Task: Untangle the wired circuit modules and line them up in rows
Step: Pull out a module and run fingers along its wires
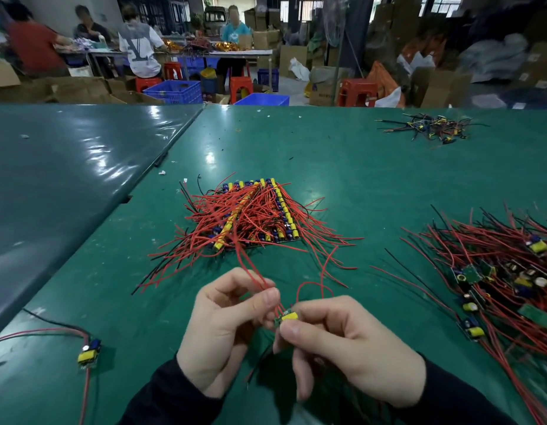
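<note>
Near the table's (343,167) front edge, the right hand (343,345) pinches a circuit module (285,318) while the left hand (229,326) grips its red wires (257,277); next, likely straightening them before placing it on the finished rows (254,216) beyond.

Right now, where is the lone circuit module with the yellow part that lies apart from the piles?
In the head view it lies at lower left on the green table mat, left of the left hand: the lone module.

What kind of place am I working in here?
Likely a small electronics assembly workshop: a green work mat covered with wired circuit modules, stacked cardboard boxes, and other workers seated at a table behind.
</note>
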A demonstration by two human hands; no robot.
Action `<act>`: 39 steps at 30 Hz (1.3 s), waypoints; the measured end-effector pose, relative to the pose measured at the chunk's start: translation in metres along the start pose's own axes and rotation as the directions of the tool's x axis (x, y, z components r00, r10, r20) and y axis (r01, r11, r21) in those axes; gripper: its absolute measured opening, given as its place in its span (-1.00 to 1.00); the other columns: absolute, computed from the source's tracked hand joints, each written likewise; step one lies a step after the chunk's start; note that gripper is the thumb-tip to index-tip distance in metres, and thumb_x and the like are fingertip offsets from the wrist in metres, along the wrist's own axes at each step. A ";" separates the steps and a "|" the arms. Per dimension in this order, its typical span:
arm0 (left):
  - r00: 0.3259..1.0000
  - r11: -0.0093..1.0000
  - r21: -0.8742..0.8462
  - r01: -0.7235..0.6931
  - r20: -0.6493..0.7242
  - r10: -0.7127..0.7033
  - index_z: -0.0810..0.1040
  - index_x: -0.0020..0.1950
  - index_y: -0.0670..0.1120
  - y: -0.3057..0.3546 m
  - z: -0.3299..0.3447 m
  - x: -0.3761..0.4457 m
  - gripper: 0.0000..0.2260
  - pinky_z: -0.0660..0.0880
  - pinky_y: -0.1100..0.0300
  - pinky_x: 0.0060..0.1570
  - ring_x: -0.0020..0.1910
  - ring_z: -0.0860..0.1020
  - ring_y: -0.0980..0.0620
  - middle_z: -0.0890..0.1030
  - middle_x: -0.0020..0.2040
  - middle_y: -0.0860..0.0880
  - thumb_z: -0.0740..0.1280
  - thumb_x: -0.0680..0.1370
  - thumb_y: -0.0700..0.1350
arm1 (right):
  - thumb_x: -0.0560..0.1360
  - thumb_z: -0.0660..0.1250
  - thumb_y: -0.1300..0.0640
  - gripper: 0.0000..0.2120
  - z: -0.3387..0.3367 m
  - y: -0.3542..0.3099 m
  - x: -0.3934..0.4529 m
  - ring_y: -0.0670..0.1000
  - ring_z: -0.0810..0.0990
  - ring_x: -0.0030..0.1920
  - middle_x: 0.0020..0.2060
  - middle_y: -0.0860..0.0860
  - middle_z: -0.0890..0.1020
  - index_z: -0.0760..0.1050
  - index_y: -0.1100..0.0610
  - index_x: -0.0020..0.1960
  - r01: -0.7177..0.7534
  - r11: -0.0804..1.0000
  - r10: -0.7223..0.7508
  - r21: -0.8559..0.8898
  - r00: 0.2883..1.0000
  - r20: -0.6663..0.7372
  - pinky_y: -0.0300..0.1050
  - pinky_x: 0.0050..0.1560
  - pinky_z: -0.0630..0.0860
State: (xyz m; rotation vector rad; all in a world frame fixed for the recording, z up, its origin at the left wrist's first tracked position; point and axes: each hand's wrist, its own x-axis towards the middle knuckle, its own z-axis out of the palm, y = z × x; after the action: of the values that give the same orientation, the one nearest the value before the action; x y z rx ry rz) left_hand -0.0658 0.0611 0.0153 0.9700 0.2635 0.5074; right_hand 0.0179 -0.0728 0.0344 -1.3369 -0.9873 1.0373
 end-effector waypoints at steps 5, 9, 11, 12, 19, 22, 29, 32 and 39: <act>0.986 0.956 0.257 -0.138 -0.058 0.158 0.59 -0.36 -0.15 -0.009 0.002 -0.001 -0.78 0.41 0.27 -0.55 -0.54 0.44 0.05 0.52 -0.46 -0.10 0.56 0.14 -0.33 | 0.49 0.27 0.00 -0.70 0.001 0.008 -0.001 -0.08 0.48 -0.49 -0.50 0.00 0.60 0.54 0.25 -0.15 0.000 0.973 -0.031 -0.229 0.991 -0.132 -0.25 -0.41 0.33; 0.997 0.986 0.155 -0.055 0.059 0.047 0.59 -0.34 -0.13 -0.007 -0.001 0.001 -0.83 0.38 0.30 -0.56 -0.56 0.43 0.06 0.52 -0.41 -0.08 0.53 0.16 -0.23 | 0.50 0.19 0.01 -0.76 -0.002 0.001 0.001 -0.09 0.55 -0.53 -0.50 0.05 0.61 0.53 0.12 -0.21 -0.122 0.991 0.123 0.062 0.992 -0.012 -0.30 -0.54 0.30; 0.995 0.986 0.165 -0.033 0.095 0.018 0.62 -0.31 -0.14 -0.006 -0.002 0.001 -0.83 0.37 0.32 -0.56 -0.56 0.42 0.09 0.53 -0.43 -0.06 0.52 0.15 -0.18 | 0.52 0.22 -0.04 -0.77 -0.002 0.003 0.001 -0.02 0.60 -0.49 -0.44 0.11 0.63 0.56 0.04 -0.18 -0.137 0.983 0.140 0.126 0.990 -0.019 -0.26 -0.56 0.34; 0.995 0.982 0.187 -0.028 0.097 0.010 0.65 -0.28 -0.16 -0.006 -0.002 0.000 -0.81 0.37 0.33 -0.55 -0.56 0.41 0.09 0.52 -0.44 -0.06 0.52 0.15 -0.16 | 0.54 0.24 -0.05 -0.78 -0.001 0.004 0.001 0.00 0.61 -0.48 -0.41 0.13 0.63 0.58 0.01 -0.17 -0.133 0.983 0.138 0.123 0.990 -0.025 -0.26 -0.56 0.35; 0.971 0.976 0.084 0.199 0.114 -0.208 0.66 -0.31 -0.17 -0.004 0.002 0.000 -0.77 0.31 0.33 -0.59 -0.58 0.38 0.08 0.47 -0.48 -0.09 0.53 0.07 -0.18 | 0.41 0.14 0.13 -0.78 -0.004 0.003 0.002 -0.05 0.53 -0.59 -0.52 0.07 0.59 0.57 0.07 -0.19 -0.163 0.983 0.162 0.079 0.987 0.012 -0.33 -0.62 0.31; 0.956 0.960 -0.095 0.265 0.157 -0.248 0.64 -0.33 -0.17 0.000 -0.004 0.001 -0.65 0.33 0.35 -0.61 -0.54 0.39 0.09 0.45 -0.45 -0.09 0.66 -0.02 -0.18 | 0.46 0.18 0.13 -0.81 -0.001 0.001 0.001 -0.08 0.53 -0.60 -0.54 0.04 0.59 0.57 0.02 -0.18 -0.160 0.976 0.151 0.146 0.986 0.067 -0.35 -0.62 0.31; 0.961 0.976 -0.010 0.219 0.178 -0.214 0.65 -0.33 -0.13 -0.001 -0.005 0.002 -0.63 0.37 0.37 -0.57 -0.55 0.42 0.13 0.56 -0.40 -0.08 0.68 -0.02 -0.08 | 0.54 0.20 0.07 -0.82 0.002 0.001 -0.003 -0.03 0.64 -0.42 -0.36 0.08 0.67 0.46 0.08 -0.21 -0.207 0.939 0.165 0.275 0.972 0.167 -0.31 -0.48 0.47; 0.978 0.989 0.072 0.131 0.151 -0.141 0.66 -0.34 -0.14 -0.002 -0.006 0.004 -0.61 0.41 0.35 -0.53 -0.55 0.46 0.13 0.62 -0.37 -0.10 0.68 -0.03 -0.01 | 0.54 0.19 0.08 -0.82 -0.002 -0.001 -0.002 -0.05 0.62 -0.47 -0.41 0.07 0.65 0.47 0.11 -0.19 -0.217 0.944 0.181 0.250 0.971 0.157 -0.33 -0.50 0.43; 0.998 0.993 0.117 0.035 0.051 -0.041 0.63 -0.37 -0.17 -0.008 -0.006 0.002 -0.64 0.41 0.32 -0.55 -0.60 0.44 0.07 0.54 -0.46 -0.14 0.66 -0.01 -0.07 | 0.61 0.16 0.16 -0.77 -0.002 -0.001 -0.003 -0.06 0.63 -0.38 -0.34 0.07 0.66 0.52 0.12 -0.17 -0.188 0.964 0.164 0.186 0.977 0.139 -0.29 -0.38 0.49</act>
State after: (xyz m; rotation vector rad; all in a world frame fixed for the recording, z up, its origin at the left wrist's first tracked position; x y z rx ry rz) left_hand -0.0643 0.0631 0.0056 1.0880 0.2653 0.4340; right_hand 0.0192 -0.0759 0.0359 -1.2228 -0.8397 1.3316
